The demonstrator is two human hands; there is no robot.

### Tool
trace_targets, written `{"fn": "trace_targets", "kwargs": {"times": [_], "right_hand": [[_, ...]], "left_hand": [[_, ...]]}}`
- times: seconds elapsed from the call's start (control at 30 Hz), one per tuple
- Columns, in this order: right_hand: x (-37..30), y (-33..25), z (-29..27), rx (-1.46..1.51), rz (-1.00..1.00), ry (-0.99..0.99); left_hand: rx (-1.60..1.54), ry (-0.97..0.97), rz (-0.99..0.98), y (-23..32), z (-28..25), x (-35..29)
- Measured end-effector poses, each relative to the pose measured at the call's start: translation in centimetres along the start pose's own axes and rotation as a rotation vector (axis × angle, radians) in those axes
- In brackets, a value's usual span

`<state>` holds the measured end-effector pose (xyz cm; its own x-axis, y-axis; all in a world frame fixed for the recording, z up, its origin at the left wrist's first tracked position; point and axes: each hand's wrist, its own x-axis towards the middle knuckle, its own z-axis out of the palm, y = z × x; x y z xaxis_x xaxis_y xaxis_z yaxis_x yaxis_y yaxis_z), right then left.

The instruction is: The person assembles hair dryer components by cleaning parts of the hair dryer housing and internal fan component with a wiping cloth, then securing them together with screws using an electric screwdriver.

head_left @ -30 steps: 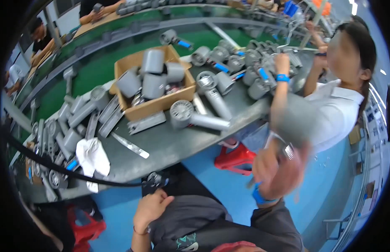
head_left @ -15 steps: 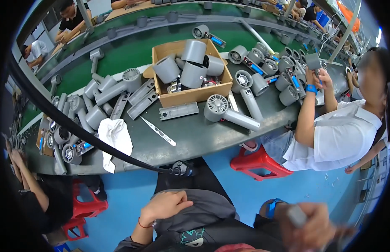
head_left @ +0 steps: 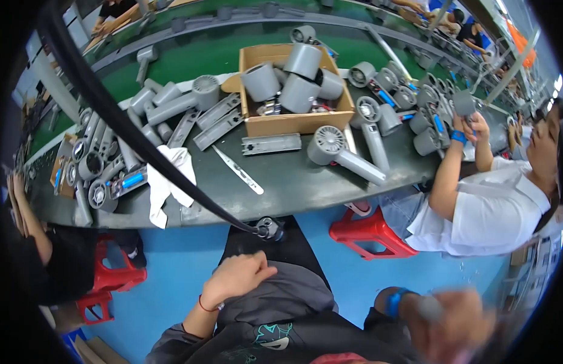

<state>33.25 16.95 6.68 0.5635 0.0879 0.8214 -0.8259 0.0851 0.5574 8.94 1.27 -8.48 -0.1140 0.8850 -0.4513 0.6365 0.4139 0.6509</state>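
My left hand (head_left: 240, 278) rests over my lap, its fingers curled in and the thumb out; nothing shows in it. At the lower right my right hand (head_left: 460, 321) is smeared by motion and closed around a small grey piece (head_left: 430, 308), whose kind I cannot make out. Both hands are away from the bench (head_left: 217, 209). Nearest on it lie a pair of pointed tweezers (head_left: 239, 171), a white cloth (head_left: 171, 182), a grey handheld fan (head_left: 354, 159) with a round grille, and a grey handle shell (head_left: 271, 144).
A cardboard box (head_left: 296, 124) holds grey fan housings. Several fan parts are heaped left and right. A black hose (head_left: 154, 155) crosses the view, ending in a round fitting (head_left: 270, 229) by my legs. At right, a person on a red stool (head_left: 372, 233) holds a grey housing (head_left: 464, 103).
The view has shifted, so the bench sits higher and the box further right. My left hand stays at my lap. My right hand keeps the grey piece at the lower right, still blurred.
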Motion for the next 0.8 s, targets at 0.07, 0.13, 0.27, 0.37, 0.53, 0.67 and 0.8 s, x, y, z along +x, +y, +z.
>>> {"fn": "trace_targets", "kwargs": {"times": [0.07,0.13,0.27,0.37,0.53,0.67,0.8], "right_hand": [[-0.8,3.3,1.2,-0.373,0.001,0.033],[-0.9,1.5,1.7,-0.546,0.396,0.206],[-2.3,-4.9,-2.5,-0.771,0.937,-0.175],[-7.2,0.5,-0.5,-0.991,1.733,0.777],[-14.5,-5.6,5.2,-0.764,1.699,0.521],[-13.2,-4.2,6.9,-0.908,2.082,-0.141],[-13.2,-2.8,5.3,-0.793,1.766,-0.471]], "left_hand": [[0.001,0.063,-0.061,-0.1,-0.5,0.4],[-0.020,0.084,-0.104,0.1,-0.8,-0.3],[-0.120,-0.164,0.071,1.3,-1.4,-0.8],[-0.313,-0.209,0.196,2.9,-1.0,-1.2],[-0.670,-0.082,0.334,6.6,-2.0,-3.5],[-0.632,-0.411,0.004,5.9,-0.9,-4.6],[-1.085,0.213,0.167,3.7,2.3,-6.5]]}}
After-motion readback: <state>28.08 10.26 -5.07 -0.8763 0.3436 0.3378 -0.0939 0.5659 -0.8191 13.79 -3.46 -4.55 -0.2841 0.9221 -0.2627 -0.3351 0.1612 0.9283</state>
